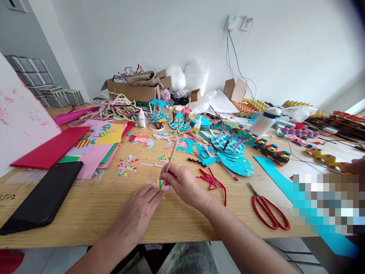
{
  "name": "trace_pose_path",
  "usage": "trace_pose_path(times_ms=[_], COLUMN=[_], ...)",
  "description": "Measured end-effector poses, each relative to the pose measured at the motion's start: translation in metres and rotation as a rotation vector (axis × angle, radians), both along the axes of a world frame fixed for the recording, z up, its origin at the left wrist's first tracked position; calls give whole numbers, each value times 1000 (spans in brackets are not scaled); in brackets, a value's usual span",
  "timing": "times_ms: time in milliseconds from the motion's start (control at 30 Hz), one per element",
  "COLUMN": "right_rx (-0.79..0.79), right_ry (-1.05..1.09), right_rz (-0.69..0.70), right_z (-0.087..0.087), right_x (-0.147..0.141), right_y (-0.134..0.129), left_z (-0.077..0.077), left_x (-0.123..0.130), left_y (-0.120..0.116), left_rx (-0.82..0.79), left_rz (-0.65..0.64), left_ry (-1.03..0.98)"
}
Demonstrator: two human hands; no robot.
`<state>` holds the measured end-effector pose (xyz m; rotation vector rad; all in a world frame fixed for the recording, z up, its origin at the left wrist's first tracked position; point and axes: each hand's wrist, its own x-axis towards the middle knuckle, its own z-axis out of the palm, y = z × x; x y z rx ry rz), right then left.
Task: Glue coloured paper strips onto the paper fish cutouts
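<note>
Wood-look table right by a white wall, and it's pretty much covered in craft bits. Left hand is laid flat-ish, fingers together and reaching forward, with the tips on the near-left part of a little paper fish, lilac with yellow and green stripes. Fish is on the tabletop toward the front, right between both hands. Right hand is curled in a pinch round a thin wooden stick, which leans a bit with its low end down by the fish; can't tell if it's actually touching. Red pipe cleaners lie just right of that hand, then red-handled scissors further over. Small paper scraps sit beyond the left hand, and a black device is off left beside some coloured paper.
</note>
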<state>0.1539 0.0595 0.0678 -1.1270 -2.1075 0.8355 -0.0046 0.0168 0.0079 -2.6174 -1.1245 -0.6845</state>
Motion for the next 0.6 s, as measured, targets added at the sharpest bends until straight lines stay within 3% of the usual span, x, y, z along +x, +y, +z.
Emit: trace_pose_path(times_ms=[600], right_rx=[-21], right_ry=[9], right_rz=[14], right_z=[-3], right_x=[-6], right_y=[22], left_z=[1], left_x=[1], left_y=[1], left_rx=[-76], left_rz=[-12], left_ry=[80])
